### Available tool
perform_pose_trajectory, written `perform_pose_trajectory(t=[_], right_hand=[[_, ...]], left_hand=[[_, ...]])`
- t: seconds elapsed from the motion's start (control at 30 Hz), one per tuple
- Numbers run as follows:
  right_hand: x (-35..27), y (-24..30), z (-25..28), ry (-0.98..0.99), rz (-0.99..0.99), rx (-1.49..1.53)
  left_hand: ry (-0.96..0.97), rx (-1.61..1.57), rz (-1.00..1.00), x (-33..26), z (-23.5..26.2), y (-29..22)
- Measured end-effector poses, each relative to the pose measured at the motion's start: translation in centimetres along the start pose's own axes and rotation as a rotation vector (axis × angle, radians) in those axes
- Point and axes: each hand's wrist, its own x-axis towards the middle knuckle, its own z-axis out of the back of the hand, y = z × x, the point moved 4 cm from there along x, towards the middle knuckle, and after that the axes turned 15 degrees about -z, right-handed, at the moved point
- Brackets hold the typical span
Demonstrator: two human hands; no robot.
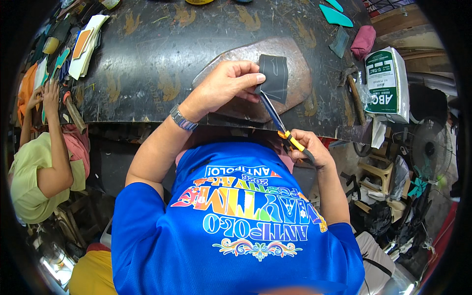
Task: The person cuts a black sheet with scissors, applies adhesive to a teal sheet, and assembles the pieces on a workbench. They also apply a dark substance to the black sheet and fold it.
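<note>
Between the thumb and fingers of my left hand (228, 86), the left edge of a dark piece of sheet material (273, 73) is pinched. Pale lines are marked on its face, and it is above a worn, many-sided brown slab (301, 66). My right hand (314, 150) grips scissors (292, 139) with yellow and black handles. Their blades point up and left, and the tips reach the lower left edge of the dark piece beside my left fingertips. Whether the blades have material between them, I cannot tell.
A hammer (356, 98) and a green-and-white can (386, 83) stand at the table's right side, near a pink pouch (363, 42) and teal scraps (336, 16). Cut pieces (86, 46) lie far left, where another person's hands (49, 98) work. A fan (431, 145) is at right.
</note>
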Motion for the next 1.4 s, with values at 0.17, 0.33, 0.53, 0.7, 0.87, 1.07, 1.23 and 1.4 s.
perform_pose_trajectory(t=[0.17, 0.33, 0.53, 0.7, 0.87, 1.07, 1.23, 1.4], right_hand=[[-0.2, -0.2, -0.1, -0.018, -0.018, -0.013], [0.2, -0.8, -0.1, 0.024, 0.01, 0.02], [0.3, -1.6, 0.2, 0.017, 0.003, 0.014], [0.2, -1.8, 0.2, -0.017, -0.008, 0.003], [0.1, -1.8, 0.1, -0.015, -0.004, 0.008], [0.1, -1.8, 0.0, -0.033, 0.005, -0.012], [0.2, -2.1, 0.1, -0.015, 0.001, 0.022], [0.2, -2.0, -0.1, -0.001, 0.002, 0.014]], left_hand=[[0.001, 0.019, 0.015, 0.1, 0.0, 0.1], [0.011, 0.025, 0.021, 0.0, -0.2, 0.1], [0.033, 0.034, 0.015, -0.1, -0.4, -0.1], [0.037, 0.038, 0.022, -0.1, -0.3, 0.3], [0.038, 0.021, 0.032, -0.1, -0.5, 0.5], [0.041, 0.038, 0.026, -0.3, -0.5, 0.0], [0.036, 0.049, 0.037, -0.3, -0.6, 0.2], [0.028, 0.067, 0.035, -0.4, -0.4, 0.4]])
